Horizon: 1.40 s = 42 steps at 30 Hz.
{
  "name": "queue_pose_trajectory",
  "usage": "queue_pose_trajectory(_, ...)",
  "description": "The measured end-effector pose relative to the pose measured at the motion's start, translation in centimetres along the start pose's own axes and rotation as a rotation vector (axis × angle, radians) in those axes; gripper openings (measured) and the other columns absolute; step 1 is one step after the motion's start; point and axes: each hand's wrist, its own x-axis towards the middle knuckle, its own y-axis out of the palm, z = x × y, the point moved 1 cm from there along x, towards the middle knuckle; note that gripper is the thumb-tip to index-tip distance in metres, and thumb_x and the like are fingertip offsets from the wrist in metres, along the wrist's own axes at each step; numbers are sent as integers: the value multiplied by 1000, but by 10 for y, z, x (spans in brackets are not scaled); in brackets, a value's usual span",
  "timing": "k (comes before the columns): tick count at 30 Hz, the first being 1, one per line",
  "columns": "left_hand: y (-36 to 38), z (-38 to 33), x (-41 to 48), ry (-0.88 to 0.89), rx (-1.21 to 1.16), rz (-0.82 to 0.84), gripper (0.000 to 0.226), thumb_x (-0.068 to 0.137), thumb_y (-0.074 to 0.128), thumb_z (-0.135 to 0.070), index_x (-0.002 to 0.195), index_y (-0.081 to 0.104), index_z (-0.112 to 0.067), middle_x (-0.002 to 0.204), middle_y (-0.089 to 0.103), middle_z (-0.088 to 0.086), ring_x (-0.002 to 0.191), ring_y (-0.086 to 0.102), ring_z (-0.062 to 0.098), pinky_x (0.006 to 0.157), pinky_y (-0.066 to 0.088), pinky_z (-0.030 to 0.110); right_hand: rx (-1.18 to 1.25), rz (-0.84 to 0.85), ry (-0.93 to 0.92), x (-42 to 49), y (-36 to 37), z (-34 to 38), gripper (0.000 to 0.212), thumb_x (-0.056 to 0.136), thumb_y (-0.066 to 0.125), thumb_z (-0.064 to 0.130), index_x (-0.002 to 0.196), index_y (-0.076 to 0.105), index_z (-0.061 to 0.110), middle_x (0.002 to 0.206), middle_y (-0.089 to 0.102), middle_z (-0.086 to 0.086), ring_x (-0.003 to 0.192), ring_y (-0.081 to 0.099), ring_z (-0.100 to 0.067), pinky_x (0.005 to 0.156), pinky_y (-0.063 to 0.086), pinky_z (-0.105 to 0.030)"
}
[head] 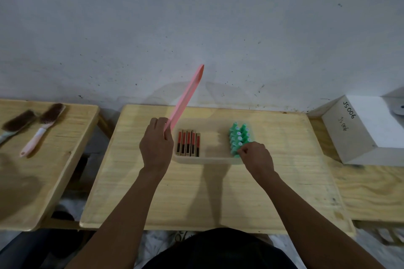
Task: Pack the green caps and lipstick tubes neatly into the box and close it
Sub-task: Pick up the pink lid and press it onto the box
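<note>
Box (209, 160): clear, shallow, open on the desk (196, 199).
Left hand (156, 144): grips the pink lid (185, 98) by its lower end and tilts it up, likely to keep the box open.
Lipstick tubes (188, 143): five side by side at the box's left end.
Green caps (238, 135): two rows at the right end.
Right hand (256, 157): fingers curled, pinching the nearest caps, seemingly straightening them.

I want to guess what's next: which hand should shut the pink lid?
Left. The left hand grips the raised pink lid beside the box, while the right hand pinches at the green caps.
</note>
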Motion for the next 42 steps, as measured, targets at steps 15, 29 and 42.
queue_pose_trajectory(15, 3, 2, -1, -36, -47, 2, 8, 94, 53, -13, 100, 57, -14, 92, 56, 2, 74, 55, 19, 53, 49, 31, 215, -102, 28, -4, 9, 3, 22, 93, 58, 24, 84, 74, 12, 77, 71, -7, 68, 64, -21, 61, 51, -33)
queue_pose_trajectory(29, 4, 1, -2, -43, -42, 7, 10, 93, 54, -13, 102, 58, -13, 93, 57, 2, 75, 55, 17, 53, 47, 29, -41, 118, 27, 8, -5, -8, 27, 84, 62, 36, 108, 71, 31, 108, 70, 4, 99, 65, -20, 81, 52, -32)
queue_pose_trajectory(42, 4, 3, -1, -56, -43, 3, 8, 93, 55, -13, 100, 58, -13, 90, 55, 2, 74, 56, 19, 53, 49, 32, -3, 114, 70, 22, 8, -1, 19, 88, 58, 21, 83, 70, 7, 75, 60, -8, 66, 57, -27, 59, 42, -29)
